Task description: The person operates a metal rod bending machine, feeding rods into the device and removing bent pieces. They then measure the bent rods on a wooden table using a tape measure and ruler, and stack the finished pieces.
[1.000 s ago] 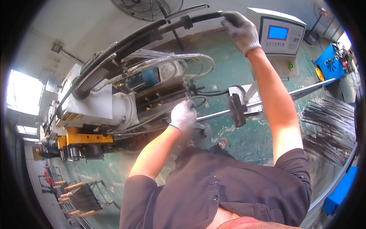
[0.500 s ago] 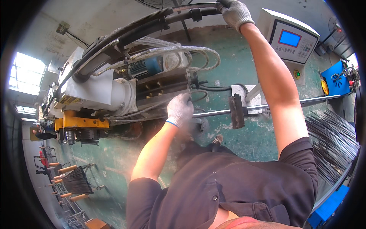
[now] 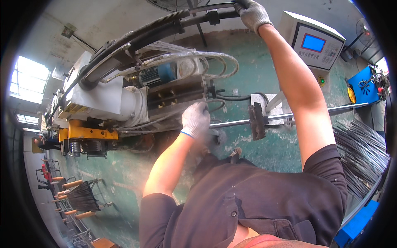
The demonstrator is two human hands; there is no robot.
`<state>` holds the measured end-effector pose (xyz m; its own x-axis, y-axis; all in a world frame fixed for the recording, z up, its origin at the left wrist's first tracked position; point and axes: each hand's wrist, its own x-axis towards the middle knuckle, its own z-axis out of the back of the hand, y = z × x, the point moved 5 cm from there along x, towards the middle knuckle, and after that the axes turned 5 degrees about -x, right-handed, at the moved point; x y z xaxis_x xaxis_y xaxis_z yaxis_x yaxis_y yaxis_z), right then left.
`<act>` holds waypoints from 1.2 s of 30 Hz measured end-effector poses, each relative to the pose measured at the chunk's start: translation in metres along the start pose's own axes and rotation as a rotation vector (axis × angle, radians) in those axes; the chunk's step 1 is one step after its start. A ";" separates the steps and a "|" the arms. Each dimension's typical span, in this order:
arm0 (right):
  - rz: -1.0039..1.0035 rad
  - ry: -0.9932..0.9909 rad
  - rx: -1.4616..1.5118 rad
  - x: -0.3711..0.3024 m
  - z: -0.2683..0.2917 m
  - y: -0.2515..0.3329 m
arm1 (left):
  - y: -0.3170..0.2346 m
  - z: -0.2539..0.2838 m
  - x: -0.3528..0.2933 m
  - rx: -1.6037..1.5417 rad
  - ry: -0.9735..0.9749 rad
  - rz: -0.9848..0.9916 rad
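Note:
My left hand, in a whitish knit glove with a blue cuff edge, is closed at a long shiny metal rod. The rod runs right through a dark upright block; the glove hides its left end. High up, my right hand, gloved with dark fingertips, is closed round the tip of a dark curved boom, arm stretched out. That boom arches left to a big white machine with a yellow front part. Beside my left hand are the machine's slotted bed and thin hoses.
A control box with a blue screen stands right of my right forearm. Loose metal rods lie in a heap at right, near a blue bench. A rack with orange rollers is at lower left. A motor sits behind the bed.
Both hands keep their places and holds. My right arm and upper body have shifted very slightly, with the view.

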<state>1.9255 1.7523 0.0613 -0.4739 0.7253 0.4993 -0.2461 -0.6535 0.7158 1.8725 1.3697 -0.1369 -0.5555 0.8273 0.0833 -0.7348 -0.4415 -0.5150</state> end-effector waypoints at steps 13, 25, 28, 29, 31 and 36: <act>-0.028 -0.011 -0.122 -0.007 0.019 0.003 | -0.004 -0.003 0.002 -0.013 -0.064 -0.121; 0.647 0.347 -0.021 -0.210 -0.014 0.199 | 0.009 0.000 0.003 -0.041 0.036 -0.037; 0.602 0.261 -0.022 -0.265 -0.044 0.205 | 0.038 -0.018 -0.007 -0.300 0.005 0.121; 0.549 0.186 -0.095 -0.287 -0.051 0.194 | 0.034 -0.010 -0.024 -0.575 -0.108 0.166; 0.363 0.221 -0.112 -0.328 -0.083 0.169 | 0.052 0.013 -0.063 -1.012 -0.177 0.267; 0.369 0.245 -0.568 -0.397 -0.156 0.130 | 0.225 0.004 -0.181 -0.639 -0.062 0.508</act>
<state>1.9500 1.3461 -0.1201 -0.7708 0.4093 0.4882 -0.4031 -0.9067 0.1239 1.8065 1.1195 -0.2647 -0.7953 0.5505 -0.2537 -0.0346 -0.4590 -0.8878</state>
